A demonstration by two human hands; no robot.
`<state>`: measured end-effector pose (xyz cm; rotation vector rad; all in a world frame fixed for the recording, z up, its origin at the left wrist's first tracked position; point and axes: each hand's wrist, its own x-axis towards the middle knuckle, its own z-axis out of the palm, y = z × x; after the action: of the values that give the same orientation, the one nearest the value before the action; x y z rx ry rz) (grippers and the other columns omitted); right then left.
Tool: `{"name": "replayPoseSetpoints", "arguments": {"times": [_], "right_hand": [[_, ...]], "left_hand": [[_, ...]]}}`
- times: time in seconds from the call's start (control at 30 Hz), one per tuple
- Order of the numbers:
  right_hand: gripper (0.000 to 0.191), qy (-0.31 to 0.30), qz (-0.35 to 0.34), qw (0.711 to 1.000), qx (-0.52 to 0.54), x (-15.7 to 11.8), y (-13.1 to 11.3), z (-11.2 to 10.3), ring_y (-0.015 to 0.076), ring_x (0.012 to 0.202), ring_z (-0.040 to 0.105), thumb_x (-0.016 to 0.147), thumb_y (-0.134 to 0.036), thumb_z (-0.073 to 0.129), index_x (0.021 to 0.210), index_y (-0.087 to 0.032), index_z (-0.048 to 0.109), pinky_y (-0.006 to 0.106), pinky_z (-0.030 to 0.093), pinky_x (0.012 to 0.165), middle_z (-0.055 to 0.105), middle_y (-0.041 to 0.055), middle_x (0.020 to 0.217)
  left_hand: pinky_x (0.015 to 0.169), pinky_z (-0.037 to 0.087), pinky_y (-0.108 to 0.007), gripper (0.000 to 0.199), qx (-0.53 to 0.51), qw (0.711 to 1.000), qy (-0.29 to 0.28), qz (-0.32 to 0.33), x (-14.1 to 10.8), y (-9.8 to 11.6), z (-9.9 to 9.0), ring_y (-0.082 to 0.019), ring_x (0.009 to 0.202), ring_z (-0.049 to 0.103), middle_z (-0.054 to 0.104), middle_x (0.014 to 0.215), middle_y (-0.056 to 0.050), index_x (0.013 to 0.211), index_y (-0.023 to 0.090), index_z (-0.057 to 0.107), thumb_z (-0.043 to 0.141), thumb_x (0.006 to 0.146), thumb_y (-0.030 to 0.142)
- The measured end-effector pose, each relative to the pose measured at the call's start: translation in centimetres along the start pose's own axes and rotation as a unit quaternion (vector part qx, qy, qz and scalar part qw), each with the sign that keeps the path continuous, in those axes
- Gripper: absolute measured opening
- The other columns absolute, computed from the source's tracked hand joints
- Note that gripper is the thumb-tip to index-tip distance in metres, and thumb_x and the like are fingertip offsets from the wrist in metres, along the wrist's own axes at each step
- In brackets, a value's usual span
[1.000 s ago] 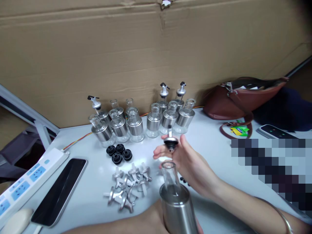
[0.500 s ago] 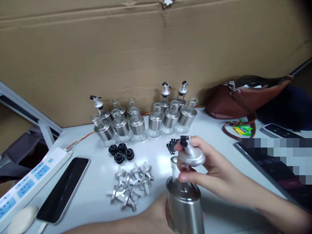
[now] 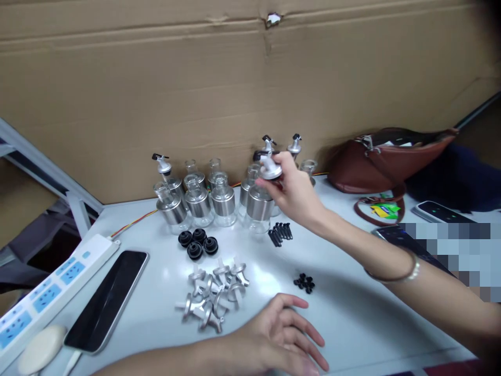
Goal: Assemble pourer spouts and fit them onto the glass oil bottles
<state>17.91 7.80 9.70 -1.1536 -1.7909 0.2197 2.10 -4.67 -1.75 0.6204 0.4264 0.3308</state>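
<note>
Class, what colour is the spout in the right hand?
The spout is silver, its lever black: head view.

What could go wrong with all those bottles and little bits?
The right hand holds the spout-topped bottle near its top, so it might tip. Other glass-and-metal bottles stand close by, so a bump could perhaps knock one over. The left hand is near the small black parts, which might scatter if brushed.

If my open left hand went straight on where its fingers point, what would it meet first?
Probably nothing: past your left hand, the way looks free over the smooth white tabletop; small black pieces lie off that line, though the hand's height is unclear.
</note>
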Motion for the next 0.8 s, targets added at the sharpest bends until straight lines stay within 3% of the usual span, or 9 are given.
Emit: {"name": "replayPoseSetpoints", "arguments": {"times": [0.13, 0.3, 0.6, 0.7, 0.8], "right_hand": [[0.018, -0.028, -0.051, 0.996, -0.062, 0.0, 1.7, 2.1, 0.0145, 0.065, 0.058, 0.091, -0.028, 0.051, 0.107, -0.022, 0.044, 0.028, 0.046, 0.064, 0.062, 0.0018, 0.083], [0.013, -0.03, -0.085, 0.992, -0.084, 0.2, 3.4, 3.1, 0.0186, 0.077, 0.063, 0.091, -0.026, 0.048, 0.103, -0.022, 0.046, 0.031, 0.049, 0.07, 0.065, 0.0053, 0.089], [0.016, -0.033, -0.152, 0.979, -0.132, -0.8, 3.7, 2.4, 0.0288, 0.099, 0.063, 0.09, -0.028, 0.052, 0.103, -0.02, 0.051, 0.043, 0.05, 0.083, 0.065, 0.0141, 0.106], [0.015, -0.022, -0.172, 0.975, -0.138, -1.2, 3.7, 1.9, 0.0303, 0.111, 0.06, 0.091, -0.028, 0.052, 0.104, -0.02, 0.049, 0.046, 0.051, 0.087, 0.061, 0.0175, 0.121], [0.014, -0.038, -0.2, 0.966, -0.161, -1.1, 4.1, 1.7, 0.0308, 0.111, 0.06, 0.091, -0.023, 0.052, 0.104, -0.02, 0.048, 0.048, 0.052, 0.087, 0.06, 0.0182, 0.125]], "left_hand": [[0.076, 0.042, -0.035, 0.084, 0.005, 1.0, 0.007, -0.009, -0.1, 0.4, 0.3, -0.016, 0.08, 0.065, 0.06, 0.094, -0.002, 0.11, 0.02, 0.045, 0.09, 0.04, 0.007], [0.076, 0.041, -0.035, 0.082, 0.001, 1.0, -0.002, -0.014, -0.1, 0.6, 0.4, -0.016, 0.079, 0.064, 0.059, 0.092, -0.001, 0.109, 0.02, 0.045, 0.091, 0.042, 0.011], [0.07, 0.04, -0.031, 0.066, -0.043, 0.999, -0.01, 0.019, 0.0, 0.1, 0.0, -0.016, 0.075, 0.067, 0.061, 0.091, -0.004, 0.109, 0.017, 0.048, 0.086, 0.056, 0.023], [0.068, 0.041, -0.029, 0.063, -0.063, 0.998, -0.006, 0.018, 0.1, -0.1, 0.0, -0.017, 0.073, 0.068, 0.062, 0.089, -0.004, 0.108, 0.017, 0.05, 0.085, 0.057, 0.023], [0.067, 0.042, -0.029, 0.062, -0.075, 0.997, 0.004, 0.012, 0.1, 0.1, 0.1, -0.017, 0.073, 0.069, 0.064, 0.088, -0.004, 0.108, 0.017, 0.052, 0.085, 0.056, 0.024]]}}
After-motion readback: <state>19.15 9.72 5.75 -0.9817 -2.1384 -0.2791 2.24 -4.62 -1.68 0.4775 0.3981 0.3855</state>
